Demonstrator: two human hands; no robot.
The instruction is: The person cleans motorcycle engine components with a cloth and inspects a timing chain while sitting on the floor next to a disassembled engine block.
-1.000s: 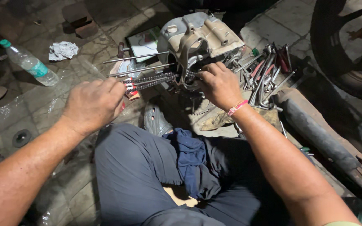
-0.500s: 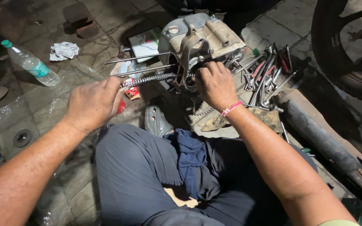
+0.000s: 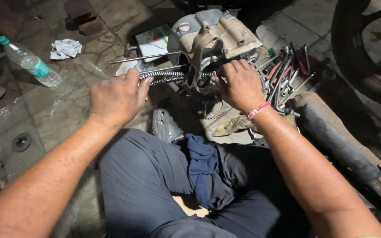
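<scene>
A grey metal engine case (image 3: 219, 37) stands on the tiled ground in front of me, with long thin studs (image 3: 144, 57) sticking out to the left. A timing chain (image 3: 166, 77) runs from the case leftward. My left hand (image 3: 117, 97) grips the chain's left end. My right hand (image 3: 241, 86) rests on the case's lower edge, fingers curled around the chain's right part. A pink band circles my right wrist.
Several wrenches and tools (image 3: 285, 72) lie in a heap right of the case. A plastic water bottle (image 3: 29, 64) and a crumpled rag (image 3: 65, 47) lie at the left. A dark exhaust pipe (image 3: 336, 141) lies at the right, a wheel (image 3: 367, 53) beyond. A blue cloth (image 3: 201, 169) lies on my lap.
My left hand moved right and up and took hold of the chain's left end. The chain is now stretched more level. My right hand stays at the case.
</scene>
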